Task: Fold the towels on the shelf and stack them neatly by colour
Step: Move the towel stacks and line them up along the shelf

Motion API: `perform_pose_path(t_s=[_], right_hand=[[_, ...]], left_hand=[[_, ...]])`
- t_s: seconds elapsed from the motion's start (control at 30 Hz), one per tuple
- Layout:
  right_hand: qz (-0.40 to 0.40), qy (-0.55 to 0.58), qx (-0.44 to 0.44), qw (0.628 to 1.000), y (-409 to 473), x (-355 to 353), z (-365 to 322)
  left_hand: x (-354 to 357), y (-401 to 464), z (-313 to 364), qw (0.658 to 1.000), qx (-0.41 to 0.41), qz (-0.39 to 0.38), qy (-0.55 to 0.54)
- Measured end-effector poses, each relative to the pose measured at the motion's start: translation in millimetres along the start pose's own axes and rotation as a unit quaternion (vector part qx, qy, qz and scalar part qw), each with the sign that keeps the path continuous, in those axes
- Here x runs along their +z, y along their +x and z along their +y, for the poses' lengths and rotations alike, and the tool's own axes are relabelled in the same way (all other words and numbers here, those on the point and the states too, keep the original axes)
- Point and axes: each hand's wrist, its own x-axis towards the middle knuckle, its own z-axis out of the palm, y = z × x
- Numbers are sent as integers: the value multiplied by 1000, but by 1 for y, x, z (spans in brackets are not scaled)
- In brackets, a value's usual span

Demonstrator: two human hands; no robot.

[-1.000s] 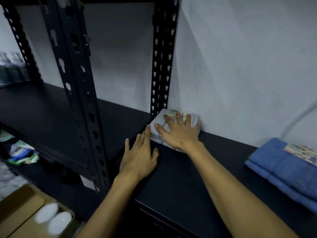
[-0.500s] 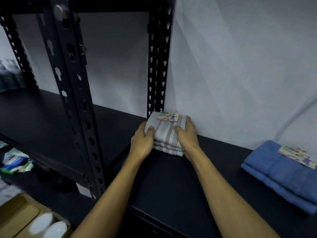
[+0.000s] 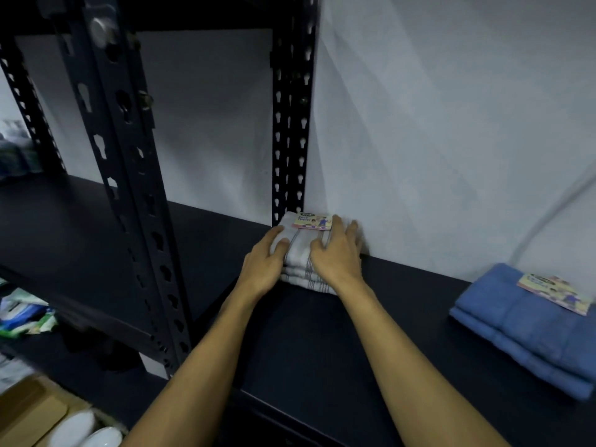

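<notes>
A small stack of folded white towels with grey stripes [image 3: 300,258] sits at the back of the dark shelf [image 3: 306,343], against the wall beside the upright post. A paper label lies on top of it. My left hand [image 3: 263,264] presses the stack's left side, thumb on top. My right hand [image 3: 338,253] lies on its right side, fingers spread over the top towel. A stack of folded blue towels [image 3: 529,324] with its own label rests at the shelf's right end, apart from both hands.
Black perforated posts stand at the shelf's back [image 3: 290,124] and front left [image 3: 135,195]. Another dark shelf [image 3: 64,227] extends to the left. Below left are packets [image 3: 25,314] and a cardboard box [image 3: 35,417] holding white objects.
My left hand moved from flat on the shelf to the stack's left side. My right hand shifted from the top to its right side. The view came closer.
</notes>
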Motion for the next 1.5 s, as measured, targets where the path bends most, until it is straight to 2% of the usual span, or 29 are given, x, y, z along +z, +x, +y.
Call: perform_pose_path(t_s=[0.07,0.23,0.4,0.47,0.57,0.63,0.73,0.83,0.93,1.0,1.07,1.13,1.27,1.43,1.5], right_hand=[[-18,51,31,998,-2,7,3],[-19,107,18,994,-7,2,5],[-71,177,6,982,-19,-41,11],[-74,154,19,985,-34,-70,19],[13,-1,-9,1000,-61,-116,58],[92,-106,-21,990,-81,-152,91],[202,-166,-3,965,-113,-207,133],[255,-201,57,944,-137,-235,159],[295,-75,120,945,-154,-250,166],[295,18,153,943,-159,-255,166],[277,58,166,945,-159,-254,169],[258,80,172,947,-157,-252,173],[237,133,211,939,-150,-254,178],[191,79,178,962,-153,-249,174],[204,38,164,964,-154,-245,171]], left_hand=[[0,4,0,1000,-9,-4,-7],[2,7,1,1000,-1,5,3],[5,-3,7,997,49,57,34],[2,-7,8,989,81,94,83],[2,-12,12,948,167,121,243],[13,-18,19,910,243,107,318],[50,-36,43,888,325,64,319],[107,-58,76,898,354,-3,262],[170,-78,108,916,322,-116,211],[204,-86,126,942,231,-202,134],[227,-92,140,956,108,-270,28],[244,-94,141,960,53,-275,-24],[256,-94,131,959,57,-274,-51],[251,-94,122,958,72,-266,-79],[249,-95,122,956,74,-268,-88]])
